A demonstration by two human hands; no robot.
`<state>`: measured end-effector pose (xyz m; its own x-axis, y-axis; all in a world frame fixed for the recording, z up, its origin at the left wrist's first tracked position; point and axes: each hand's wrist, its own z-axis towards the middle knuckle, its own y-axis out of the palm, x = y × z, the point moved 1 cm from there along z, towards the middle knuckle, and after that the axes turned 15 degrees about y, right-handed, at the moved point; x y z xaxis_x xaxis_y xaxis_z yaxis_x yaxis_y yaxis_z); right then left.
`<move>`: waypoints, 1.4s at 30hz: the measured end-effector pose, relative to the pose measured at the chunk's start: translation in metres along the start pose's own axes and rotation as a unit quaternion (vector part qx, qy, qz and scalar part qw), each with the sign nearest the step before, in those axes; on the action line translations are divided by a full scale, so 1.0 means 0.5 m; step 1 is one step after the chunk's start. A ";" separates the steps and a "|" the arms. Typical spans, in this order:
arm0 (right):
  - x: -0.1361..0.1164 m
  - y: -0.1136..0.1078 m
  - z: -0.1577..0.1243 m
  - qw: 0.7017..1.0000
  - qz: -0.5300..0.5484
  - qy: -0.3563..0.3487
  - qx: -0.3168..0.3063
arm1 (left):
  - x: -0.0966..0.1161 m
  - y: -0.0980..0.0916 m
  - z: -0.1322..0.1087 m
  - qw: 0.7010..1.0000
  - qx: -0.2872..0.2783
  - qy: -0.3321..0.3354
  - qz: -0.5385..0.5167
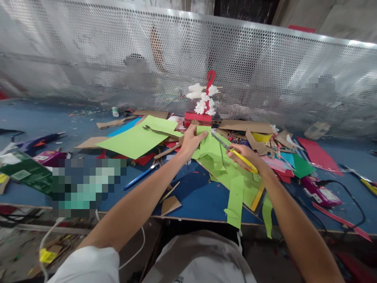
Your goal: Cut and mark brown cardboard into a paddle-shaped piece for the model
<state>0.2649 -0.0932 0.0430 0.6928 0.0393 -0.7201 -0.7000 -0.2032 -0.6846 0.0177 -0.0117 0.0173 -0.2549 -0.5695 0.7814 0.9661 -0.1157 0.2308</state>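
My left hand point(190, 142) pinches the top edge of a crumpled green paper piece point(212, 151) and holds it up over the blue table. My right hand point(246, 156) grips yellow-handled scissors point(232, 151), whose blades point up-left into the green paper near my left fingers. More green paper strips point(237, 196) hang down over the table's front edge beneath both hands. A large flat green sheet point(138, 138) lies just left of my left hand.
The blue table point(194, 196) is strewn with cardboard scraps, coloured paper and a blue pen point(140, 177). A red stand with white flowers point(203, 104) rises behind. Glue guns lie far left point(38, 142) and right point(319, 192). A perforated metal screen point(265, 74) backs the table.
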 end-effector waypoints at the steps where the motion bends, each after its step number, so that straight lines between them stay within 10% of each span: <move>1: 0.001 0.002 0.001 1.000 0.003 -0.001 0.000 | 0.001 0.000 0.000 1.000 -0.001 -0.006 -0.002; 42: 0.010 0.018 0.020 1.000 0.010 -0.021 0.017 | -0.008 -0.003 0.007 1.000 -0.008 0.001 -0.018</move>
<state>0.2605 -0.0849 0.0322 0.6715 0.0776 -0.7369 -0.7193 -0.1704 -0.6734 0.0169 -0.0065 0.0161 -0.2898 -0.5656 0.7721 0.9568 -0.1495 0.2495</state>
